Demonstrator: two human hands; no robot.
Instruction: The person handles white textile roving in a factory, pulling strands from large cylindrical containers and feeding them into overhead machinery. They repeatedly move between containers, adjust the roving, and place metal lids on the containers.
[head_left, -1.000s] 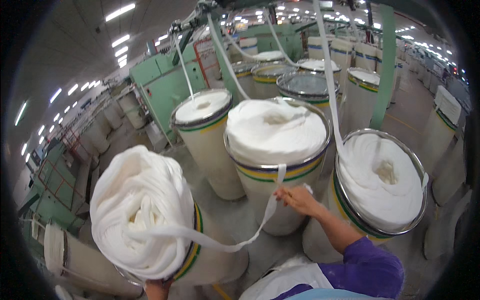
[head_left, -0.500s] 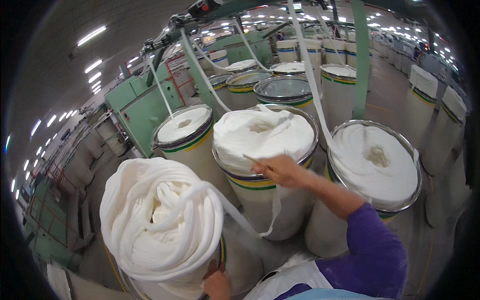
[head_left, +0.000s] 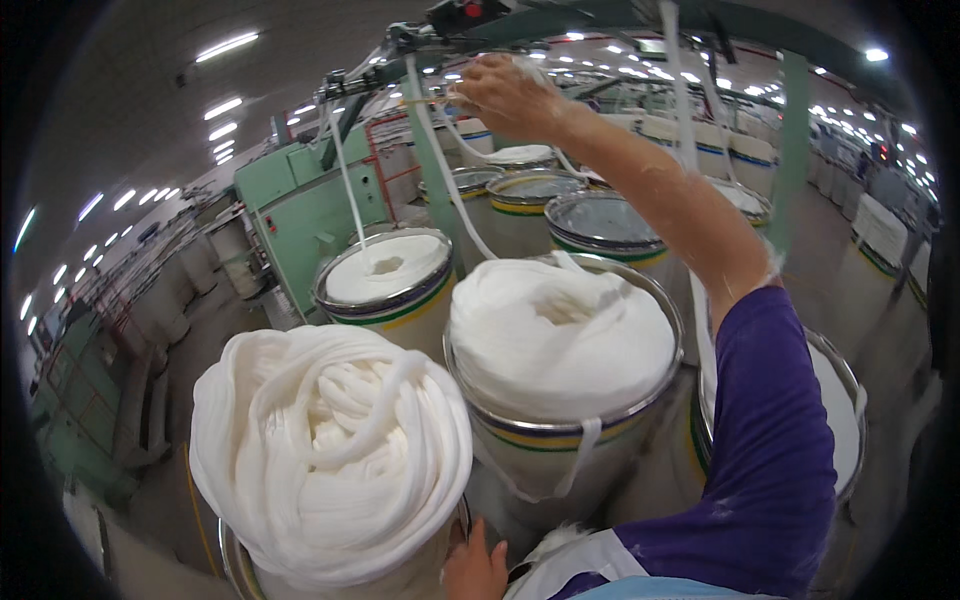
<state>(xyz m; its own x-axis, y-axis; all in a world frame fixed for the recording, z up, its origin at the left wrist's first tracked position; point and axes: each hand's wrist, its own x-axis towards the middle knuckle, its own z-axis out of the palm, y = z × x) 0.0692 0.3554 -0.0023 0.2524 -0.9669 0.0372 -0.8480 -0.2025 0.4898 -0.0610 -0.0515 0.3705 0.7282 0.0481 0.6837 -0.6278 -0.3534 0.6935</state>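
Observation:
My right hand is raised high at the top middle, near the green overhead frame. Its closed fingers hold a thin yellowish stick that points left. My left hand is low at the front, beside the rim of the nearest can; two of its fingers stand apart. Thick white sliver is heaped in loose coils above that can. Behind it to the right stands another can holding a round white coil, with a loose strand hanging down its front.
At the back left a can with white coil stands by a green machine cabinet. A sliver strand rises from it to the overhead frame. My arm partly covers a can on the right. Further cans stand behind.
My right hand has risen from the middle can's rim to the overhead frame with the stick. The view has shifted. The strand from the heap toward the middle can no longer stretches across the gap.

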